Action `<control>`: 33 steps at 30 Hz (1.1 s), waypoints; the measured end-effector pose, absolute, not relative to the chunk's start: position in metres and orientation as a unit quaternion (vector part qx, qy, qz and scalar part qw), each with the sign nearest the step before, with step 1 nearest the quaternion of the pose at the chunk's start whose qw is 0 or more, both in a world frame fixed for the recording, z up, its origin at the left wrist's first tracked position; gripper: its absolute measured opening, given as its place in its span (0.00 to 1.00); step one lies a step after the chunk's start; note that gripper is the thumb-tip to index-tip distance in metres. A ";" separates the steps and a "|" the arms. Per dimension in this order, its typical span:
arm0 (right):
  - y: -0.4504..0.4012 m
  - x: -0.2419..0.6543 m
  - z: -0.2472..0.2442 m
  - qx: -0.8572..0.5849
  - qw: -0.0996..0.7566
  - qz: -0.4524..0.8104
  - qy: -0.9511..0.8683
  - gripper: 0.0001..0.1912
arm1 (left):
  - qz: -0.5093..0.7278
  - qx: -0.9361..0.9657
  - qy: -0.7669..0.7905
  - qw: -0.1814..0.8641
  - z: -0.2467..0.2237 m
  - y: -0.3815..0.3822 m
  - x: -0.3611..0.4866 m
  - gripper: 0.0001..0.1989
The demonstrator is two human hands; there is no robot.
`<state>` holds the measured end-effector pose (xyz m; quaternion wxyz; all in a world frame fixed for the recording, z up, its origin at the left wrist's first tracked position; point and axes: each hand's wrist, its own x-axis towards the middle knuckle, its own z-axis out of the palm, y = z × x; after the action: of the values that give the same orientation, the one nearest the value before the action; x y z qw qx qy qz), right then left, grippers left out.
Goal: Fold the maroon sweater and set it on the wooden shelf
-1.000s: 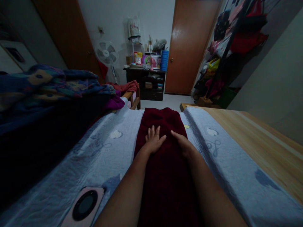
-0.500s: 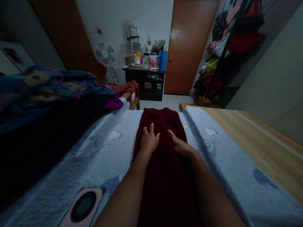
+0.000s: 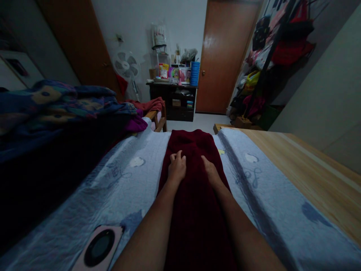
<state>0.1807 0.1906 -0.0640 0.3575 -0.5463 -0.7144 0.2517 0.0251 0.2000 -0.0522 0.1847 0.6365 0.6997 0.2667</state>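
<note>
A dark red cloth (image 3: 197, 210) lies lengthwise on the light blue bed cover (image 3: 132, 188), reaching to its far edge. On the cloth's left part rests my left hand (image 3: 177, 166), its fingers bent but apart, holding nothing. My right hand (image 3: 211, 171) touches the cloth on its right part; the thumb side shows and the other fingers are mostly hidden, so its grip cannot be made out. Bare cloth separates the two hands. A pink device with a round black disc (image 3: 99, 246) lies at the lower left.
Piled clothes, blue patterned ones (image 3: 56, 105) on top, fill the left side. A wooden board (image 3: 313, 162) borders the cover at the right. Beyond the bed stand a dark cabinet (image 3: 182, 113), a fan (image 3: 127, 66) and a wooden door (image 3: 222, 56).
My left hand's fingers have drawn in from a wider spread. My right hand has turned slightly, and its forearm has moved inward. The cloth's far part looks a little smoother.
</note>
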 end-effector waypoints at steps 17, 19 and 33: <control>0.190 0.191 -0.071 -0.562 0.401 0.272 -0.670 0.13 | 0.353 0.666 0.632 0.177 -0.053 0.205 0.015 0.20; 0.189 0.194 -0.069 -0.554 0.418 0.260 -0.671 0.14 | 0.381 0.670 0.617 0.160 -0.054 0.209 0.008 0.20; 0.182 0.216 -0.058 -0.468 0.393 0.446 -0.654 0.16 | 0.291 0.694 0.654 0.069 -0.043 0.205 0.002 0.24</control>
<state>0.2156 0.1822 -0.0578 0.3933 -0.4677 -0.6538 0.4463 0.0019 0.2045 -0.0433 0.0692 0.6945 0.6545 0.2908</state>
